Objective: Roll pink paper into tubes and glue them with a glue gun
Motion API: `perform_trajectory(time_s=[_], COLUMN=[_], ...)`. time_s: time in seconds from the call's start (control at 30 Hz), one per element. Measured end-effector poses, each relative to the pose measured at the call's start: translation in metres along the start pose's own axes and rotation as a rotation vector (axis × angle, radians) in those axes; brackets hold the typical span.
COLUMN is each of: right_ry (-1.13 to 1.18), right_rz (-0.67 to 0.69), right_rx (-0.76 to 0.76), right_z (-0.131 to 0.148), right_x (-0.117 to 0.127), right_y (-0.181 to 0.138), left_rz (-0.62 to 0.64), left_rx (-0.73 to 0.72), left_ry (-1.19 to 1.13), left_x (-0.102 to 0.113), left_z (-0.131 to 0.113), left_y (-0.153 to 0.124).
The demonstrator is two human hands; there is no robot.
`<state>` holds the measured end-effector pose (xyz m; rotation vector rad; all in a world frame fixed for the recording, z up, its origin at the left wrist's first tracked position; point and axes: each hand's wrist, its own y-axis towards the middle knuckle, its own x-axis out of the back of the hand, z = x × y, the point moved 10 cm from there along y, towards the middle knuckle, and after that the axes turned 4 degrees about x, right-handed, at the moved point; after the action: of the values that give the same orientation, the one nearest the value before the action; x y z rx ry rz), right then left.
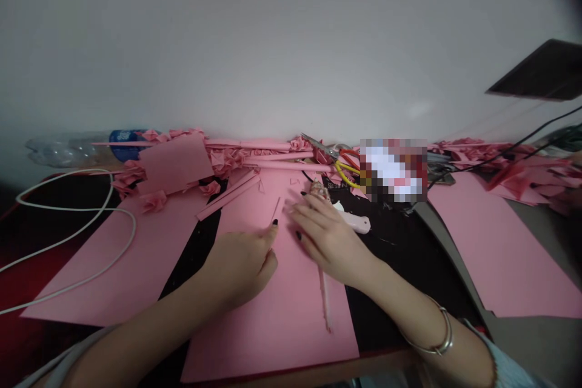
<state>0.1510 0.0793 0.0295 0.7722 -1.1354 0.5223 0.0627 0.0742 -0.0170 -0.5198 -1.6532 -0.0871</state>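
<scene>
A pink sheet of paper (254, 321) lies under both hands. My left hand (243, 264) rests on it, index finger stretched forward and thumb apart; the other fingers are curled out of sight. Its index fingertip touches or nearly touches the lower end of a thin pink paper strip (276, 209). My right hand (330, 239) lies palm down with fingers spread, slightly blurred, and nothing shows in its grasp. A thin pink paper stick (325, 300) sticks out toward me from beneath it. Just right of that hand is a pale pink handled tool (357, 222), partly covered.
Folded pink paper roses (154, 200) and rolled paper sticks (273, 145) line the wall. Yellow-handled scissors (346, 174) lie behind my right hand. A plastic bottle (68, 148) and white cable (135, 224) are left. Another pink sheet (509, 242) lies right.
</scene>
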Motion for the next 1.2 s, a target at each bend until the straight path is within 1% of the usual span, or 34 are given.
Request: perform_trajectory(time_s=[0.1, 0.2, 0.37, 0.53, 0.7, 0.77, 0.93, 1.2], right_ry=[-0.111, -0.162, -0.192, -0.215, -0.249, -0.254, -0.26, -0.262], right_rz=[0.08, 0.113, 0.088, 0.081, 0.092, 0.094, 0.099, 0.112], right_rx=[0.035, 0.05, 0.017, -0.033, -0.053, -0.056, -0.057, -0.053], right_z=[0.012, 0.016, 0.018, 0.016, 0.014, 0.014, 0.015, 0.015], right_x=[-0.018, -0.025, -0.02, -0.016, -0.018, -0.018, -0.018, -0.018], right_y=[0.007, 0.011, 0.02, 0.032, 0.038, 0.038, 0.037, 0.037], left_rz=[-0.036, -0.05, -0.027, 0.014, 0.033, 0.063, 0.181, 0.303], left_rx=[-0.006, 0.001, 0.01, 0.034, 0.044, 0.044, 0.039, 0.047], left_ry=[-0.006, 0.002, 0.049, 0.056, 0.053, 0.05, 0.021, 0.021], left_x=[0.001, 0.002, 0.005, 0.0, -0.003, -0.004, -0.01, -0.018], left_z=[-0.001, -0.001, -0.005, -0.007, -0.009, -0.011, -0.015, -0.015], left_y=[-0.001, -0.003, -0.005, -0.008, -0.018, -0.023, -0.036, -0.048])
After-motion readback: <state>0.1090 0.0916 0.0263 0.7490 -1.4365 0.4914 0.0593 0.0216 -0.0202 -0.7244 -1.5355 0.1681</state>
